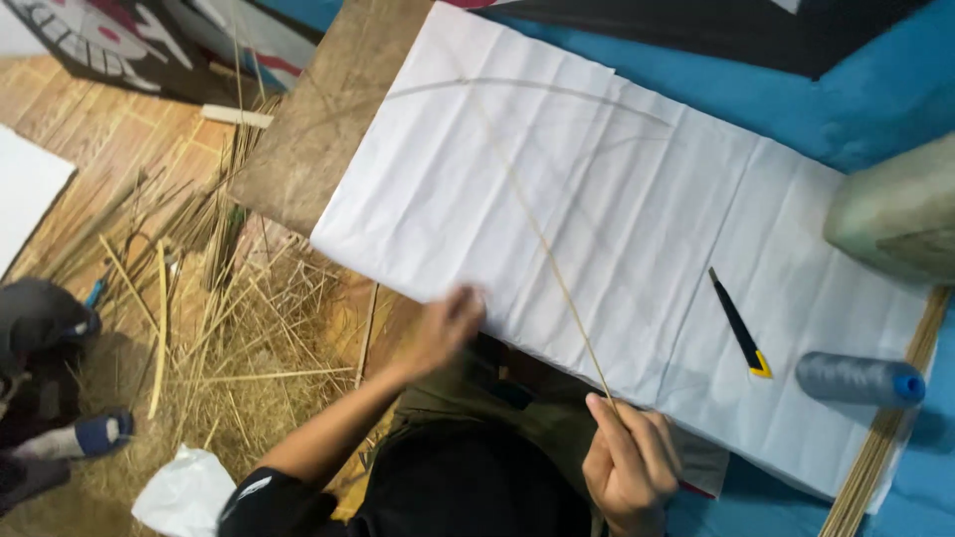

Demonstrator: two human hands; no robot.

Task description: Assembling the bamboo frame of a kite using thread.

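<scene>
Pinching a thin bamboo stick (542, 239) at its near end, right hand (629, 465) has a clenched grip on it; stick lies diagonally across white paper (637, 199). Left hand (446, 328) blurred at paper's near edge, grip unclear. Utility knife (739, 323), thread spool (859, 379) rest on the paper to the right.

A black and yellow utility knife (740, 324) is seen at four o'clock, with a grey thread spool (858, 379) just beside it. Loose straw (239, 328) is scattered at nine o'clock. A bundle of thin sticks (885, 428) is laid at five o'clock.
</scene>
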